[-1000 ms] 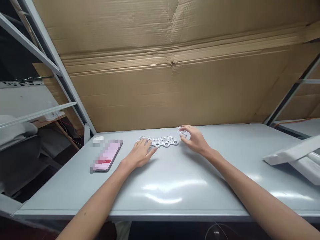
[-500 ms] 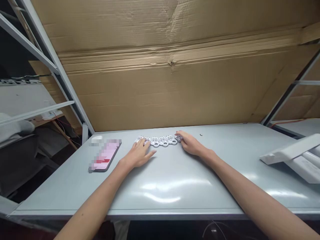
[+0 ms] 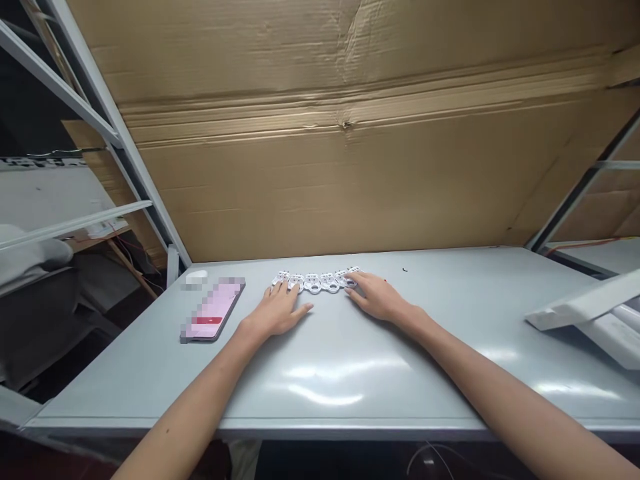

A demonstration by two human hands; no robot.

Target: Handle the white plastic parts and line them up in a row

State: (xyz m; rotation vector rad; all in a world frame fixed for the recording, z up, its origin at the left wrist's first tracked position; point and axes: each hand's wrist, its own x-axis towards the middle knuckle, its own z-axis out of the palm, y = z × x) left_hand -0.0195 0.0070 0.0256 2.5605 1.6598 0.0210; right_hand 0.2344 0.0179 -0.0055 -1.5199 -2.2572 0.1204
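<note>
Several small white plastic pieces [image 3: 313,284], each with a ring-shaped end and small dark holes, lie side by side in a slightly curved row on the table. My left hand [image 3: 277,309] rests open at the row's left end, fingertips on the leftmost pieces and thumb stretched to the right. At the right end, my right hand [image 3: 374,295] has its fingers spread over the last pieces, partly hiding them. Neither hand lifts a piece. Whether the pieces are joined to each other I cannot tell.
A phone [image 3: 220,310] lies left of my left hand, with a small white object [image 3: 197,277] behind it. White foam-like bars [image 3: 580,313] are stacked at the right. A cardboard wall [image 3: 340,193] closes the table's back. A tiny dark scrap [image 3: 405,270] lies behind my right hand.
My right hand has shifted slightly and spread over the right end pieces, which now sit closer to the others. My left hand stays nearly still. The view has shifted a little.
</note>
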